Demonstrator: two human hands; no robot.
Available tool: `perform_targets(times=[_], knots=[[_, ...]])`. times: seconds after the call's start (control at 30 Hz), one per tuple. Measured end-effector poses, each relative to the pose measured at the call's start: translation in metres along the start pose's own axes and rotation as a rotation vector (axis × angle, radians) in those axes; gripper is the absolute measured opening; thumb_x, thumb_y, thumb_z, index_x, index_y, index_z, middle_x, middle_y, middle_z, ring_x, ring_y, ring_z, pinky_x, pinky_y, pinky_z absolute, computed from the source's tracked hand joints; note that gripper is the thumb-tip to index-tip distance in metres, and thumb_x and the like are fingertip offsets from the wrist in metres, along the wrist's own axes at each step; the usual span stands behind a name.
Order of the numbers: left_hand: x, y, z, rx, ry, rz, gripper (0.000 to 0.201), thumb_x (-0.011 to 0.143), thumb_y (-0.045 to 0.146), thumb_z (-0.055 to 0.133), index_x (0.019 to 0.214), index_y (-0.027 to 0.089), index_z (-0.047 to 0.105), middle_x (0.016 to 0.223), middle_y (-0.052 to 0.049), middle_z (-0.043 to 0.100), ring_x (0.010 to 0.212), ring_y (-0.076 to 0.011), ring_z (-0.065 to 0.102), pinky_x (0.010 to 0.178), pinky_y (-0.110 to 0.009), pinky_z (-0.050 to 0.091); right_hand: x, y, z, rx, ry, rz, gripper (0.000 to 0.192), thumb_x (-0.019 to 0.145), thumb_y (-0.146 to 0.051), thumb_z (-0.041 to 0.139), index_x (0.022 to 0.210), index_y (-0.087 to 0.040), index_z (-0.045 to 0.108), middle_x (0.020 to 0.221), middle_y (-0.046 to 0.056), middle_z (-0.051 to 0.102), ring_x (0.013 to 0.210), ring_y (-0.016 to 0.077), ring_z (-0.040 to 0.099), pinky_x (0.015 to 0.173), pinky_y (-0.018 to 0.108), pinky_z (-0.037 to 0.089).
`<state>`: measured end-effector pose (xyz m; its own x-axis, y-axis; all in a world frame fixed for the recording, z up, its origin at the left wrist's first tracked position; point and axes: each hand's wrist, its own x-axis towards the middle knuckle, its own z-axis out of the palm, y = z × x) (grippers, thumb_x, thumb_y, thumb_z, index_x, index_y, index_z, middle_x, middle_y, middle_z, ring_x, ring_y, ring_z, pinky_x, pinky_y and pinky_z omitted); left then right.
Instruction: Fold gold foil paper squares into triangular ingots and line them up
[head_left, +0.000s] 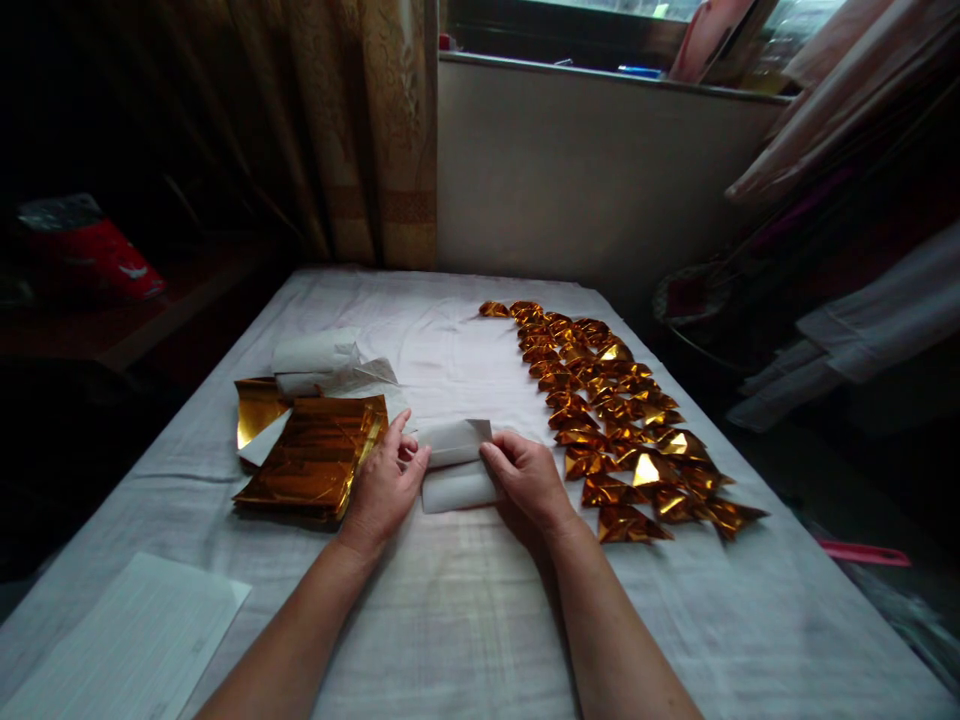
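Note:
A curled sheet of paper (457, 445), its pale side up, lies between my hands, its near and far edges rolled toward the middle. My right hand (529, 480) pinches its right edge between thumb and fingers. At the left edge, my left hand (384, 485) has its thumb against the paper, index finger raised and other fingers curled; its grip is partly hidden. Just left of that hand is a stack of gold foil sheets (322, 450). To the right, several rows of folded gold foil pieces (604, 415) cover the cloth.
White cloth covers the table (450, 620). Curled pale papers (319, 355) lie behind the foil stack. A flat white sheet (131, 640) rests at front left. Beyond the far edge are a curtain (375, 130) and wall (570, 180). Clothes (885, 300) hang at right.

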<state>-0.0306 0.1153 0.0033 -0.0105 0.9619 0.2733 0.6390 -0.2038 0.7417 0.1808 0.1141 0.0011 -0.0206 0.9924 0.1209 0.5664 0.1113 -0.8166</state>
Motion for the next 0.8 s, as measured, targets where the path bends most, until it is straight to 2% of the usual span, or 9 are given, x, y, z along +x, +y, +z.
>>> perform_targets(times=[0.07,0.13,0.23,0.3,0.37,0.43,0.57,0.67,0.8], knots=[[0.0,-0.001,-0.001,0.108,0.062,0.119,0.041,0.088,0.032,0.056,0.127,0.019,0.059,0.111,-0.009,0.068,0.099,-0.022,0.064,0.092,-0.038,0.05,0.0,0.003,0.001,-0.094,0.007,-0.006,0.028,0.089,-0.043,0.05,0.075,-0.023,0.066,0.067,-0.001,0.064,0.066,0.0158,0.058,0.063,0.025,0.04],[-0.002,0.001,-0.002,0.17,0.056,0.256,0.03,0.09,0.028,0.054,0.117,0.021,0.065,0.124,-0.011,0.064,0.114,-0.024,0.06,0.101,-0.041,0.047,0.0,0.004,0.001,-0.157,0.023,-0.01,0.028,0.089,-0.043,0.05,0.077,-0.024,0.067,0.068,-0.001,0.066,0.066,0.0161,0.059,0.062,0.025,0.04],[-0.006,0.005,0.0,0.184,-0.113,0.425,0.024,0.093,0.025,0.052,0.109,0.024,0.069,0.118,-0.007,0.07,0.116,-0.0235,0.061,0.103,-0.043,0.045,-0.001,0.004,0.003,-0.213,0.044,-0.013,0.027,0.09,-0.042,0.051,0.077,-0.026,0.069,0.068,0.0,0.068,0.063,0.0161,0.059,0.06,0.025,0.039],[-0.01,0.008,0.002,0.197,-0.243,0.487,0.024,0.092,0.028,0.056,0.111,0.024,0.069,0.117,-0.006,0.072,0.119,-0.0246,0.06,0.107,-0.047,0.042,-0.001,0.004,0.004,-0.239,0.053,-0.008,0.028,0.09,-0.042,0.05,0.078,-0.026,0.07,0.068,0.0,0.069,0.061,0.0164,0.06,0.06,0.026,0.04],[-0.014,0.009,0.004,0.228,-0.338,0.501,0.03,0.09,0.032,0.061,0.118,0.024,0.067,0.124,-0.008,0.069,0.125,-0.0263,0.057,0.11,-0.049,0.039,0.0,0.004,0.005,-0.25,0.063,-0.003,0.03,0.09,-0.043,0.049,0.081,-0.026,0.071,0.07,0.001,0.071,0.063,0.0176,0.061,0.06,0.027,0.041],[-0.017,0.01,0.006,0.261,-0.383,0.482,0.039,0.087,0.037,0.066,0.123,0.023,0.064,0.13,-0.009,0.066,0.126,-0.0273,0.056,0.111,-0.05,0.037,0.001,0.004,0.005,-0.227,0.079,0.006,0.03,0.09,-0.043,0.049,0.09,-0.026,0.073,0.076,0.002,0.073,0.067,0.019,0.064,0.062,0.028,0.043],[-0.018,0.01,0.005,0.288,-0.384,0.451,0.046,0.082,0.04,0.071,0.125,0.024,0.064,0.132,-0.01,0.064,0.125,-0.0272,0.056,0.112,-0.049,0.037,0.003,0.008,0.001,-0.103,0.067,0.05,0.039,0.089,-0.042,0.049,0.117,-0.023,0.068,0.079,0.003,0.073,0.071,0.0189,0.065,0.067,0.029,0.048],[-0.018,0.011,0.005,0.31,-0.354,0.434,0.043,0.082,0.038,0.071,0.123,0.024,0.064,0.131,-0.01,0.065,0.124,-0.0273,0.056,0.112,-0.049,0.037,0.003,0.012,-0.008,0.063,-0.06,0.049,0.042,0.088,-0.034,0.047,0.125,-0.02,0.062,0.086,0.003,0.074,0.079,0.018,0.066,0.075,0.03,0.051],[-0.016,0.009,0.006,0.342,-0.314,0.393,0.038,0.086,0.034,0.067,0.122,0.022,0.064,0.13,-0.01,0.065,0.124,-0.0281,0.057,0.11,-0.05,0.038,0.0,0.013,-0.021,0.198,-0.263,0.01,0.046,0.078,-0.018,0.049,0.121,-0.021,0.065,0.099,0.003,0.073,0.093,0.0169,0.066,0.089,0.031,0.051]])
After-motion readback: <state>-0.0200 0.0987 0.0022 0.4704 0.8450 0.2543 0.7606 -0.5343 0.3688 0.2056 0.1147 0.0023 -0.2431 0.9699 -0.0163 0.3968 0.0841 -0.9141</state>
